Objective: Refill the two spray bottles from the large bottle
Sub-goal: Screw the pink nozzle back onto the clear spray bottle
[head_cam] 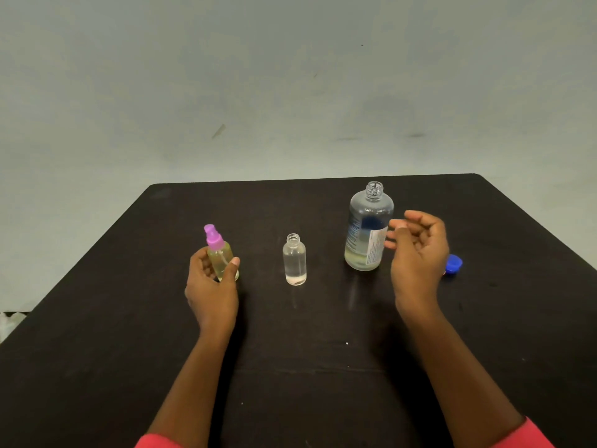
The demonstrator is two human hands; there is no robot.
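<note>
Gripping the pink-capped spray bottle (222, 257) is your left hand (211, 286); your right hand (416, 253), loose and empty, hovers beside the large bottle (368, 231), near the right edge of the table (529, 223).

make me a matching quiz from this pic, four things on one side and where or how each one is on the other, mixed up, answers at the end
Things
1. pink-topped spray bottle
2. small bottle
3. large bottle
4. blue cap

Places or states
A. lies just right of the right hand, partly hidden by it
B. stands alone in the middle, no top on it
C. gripped by the left hand
D. stands uncapped, with a label, next to the right hand's loose fingers

Pairs: 1-C, 2-B, 3-D, 4-A
</note>
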